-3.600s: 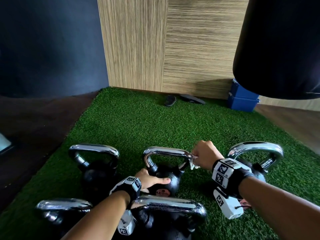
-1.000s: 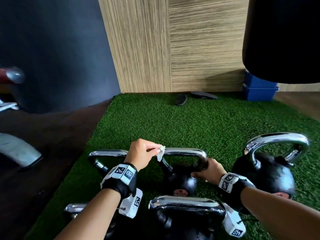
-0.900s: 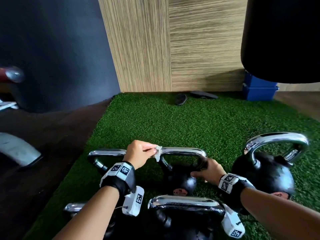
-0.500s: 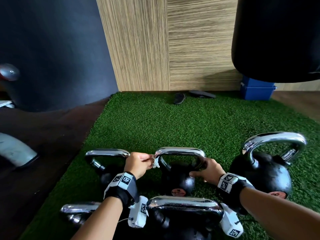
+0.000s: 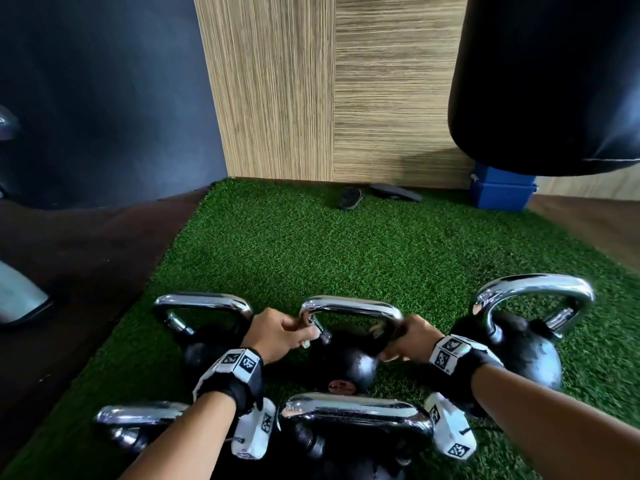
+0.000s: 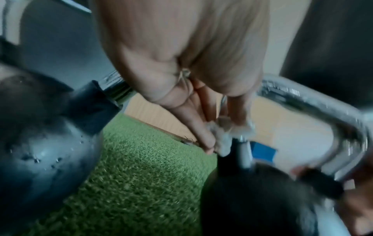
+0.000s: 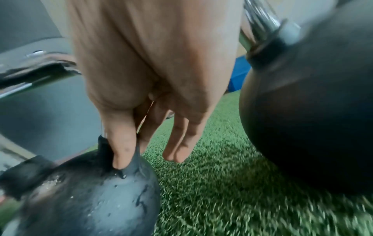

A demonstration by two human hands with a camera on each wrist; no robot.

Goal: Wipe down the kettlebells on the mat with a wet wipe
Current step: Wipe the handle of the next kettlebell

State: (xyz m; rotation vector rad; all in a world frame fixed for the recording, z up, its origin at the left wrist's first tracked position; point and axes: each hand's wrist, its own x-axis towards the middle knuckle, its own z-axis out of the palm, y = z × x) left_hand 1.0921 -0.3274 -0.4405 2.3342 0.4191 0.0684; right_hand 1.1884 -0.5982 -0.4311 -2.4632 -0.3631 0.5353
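Kettlebells (image 5: 346, 362) on green turf mat (image 5: 346, 251), wood-panel wall (image 5: 332, 84), left fingers (image 5: 294, 325) pinching wipe (image 5: 305, 343)

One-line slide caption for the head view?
Left hand rubs a wet wipe down the middle kettlebell handle while the right hand steadies it.

The small crumpled white wet wipe (image 5: 306, 342) changes hands: 3.6 s ago the right hand (image 5: 408, 339) pinches it at the right corner of the chrome handle (image 5: 349, 306) of the middle black round kettlebell (image 5: 346, 365); now the left hand (image 5: 275, 336) pinches it. Over the last second that grip slides from the handle's top left corner down onto its left leg. The right hand now steadies the handle's right leg, thumb on the black body.
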